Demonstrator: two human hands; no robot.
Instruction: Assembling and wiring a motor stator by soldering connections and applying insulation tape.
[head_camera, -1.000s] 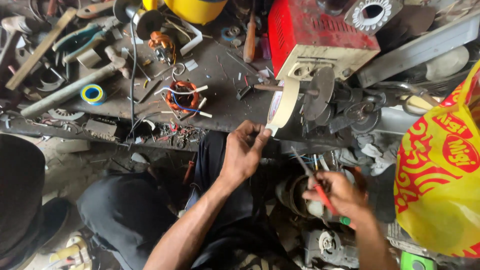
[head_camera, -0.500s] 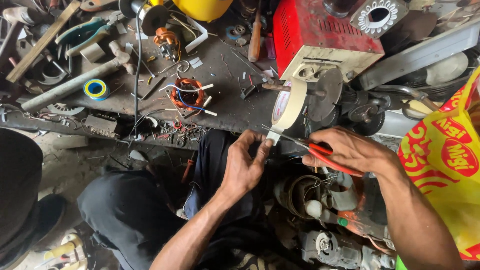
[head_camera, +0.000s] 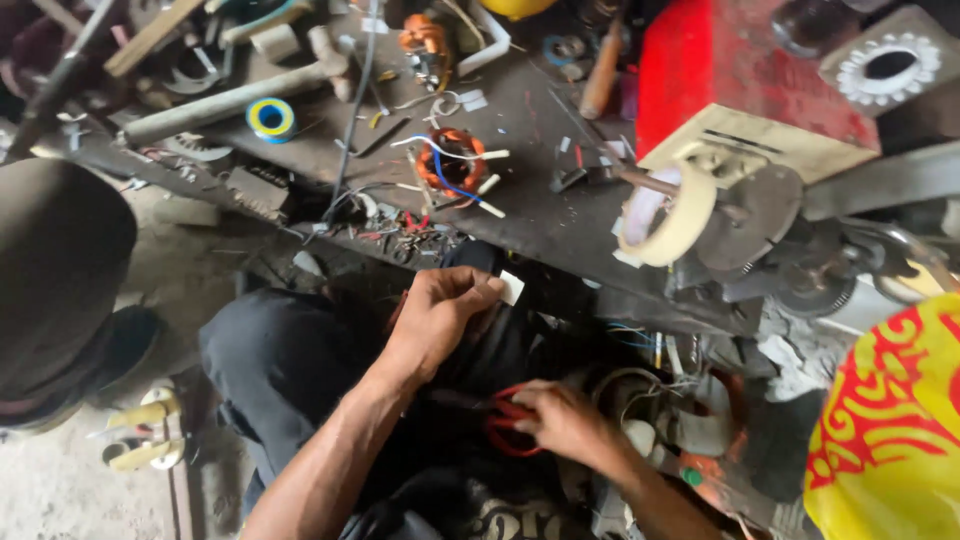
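the left hand (head_camera: 435, 315) has its fingers (head_camera: 470, 293) pinched closed on a small cut piece of pale tape (head_camera: 511, 288), which sticks out just past the fingertips, below the worktop (head_camera: 540, 215) edge; lower and to the right, the right hand (head_camera: 565, 420) has its fingers curled closed around red-handled scissors (head_camera: 505, 425); well above these fingers a masking tape roll (head_camera: 672, 218) hangs beside a red box (head_camera: 720, 75).

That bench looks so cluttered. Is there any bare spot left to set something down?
A bare dark patch of bench lies between the copper-wound coil and the tape roll on the red machine. The upper left, around the yellow-blue ring and grey pipe, is crowded.
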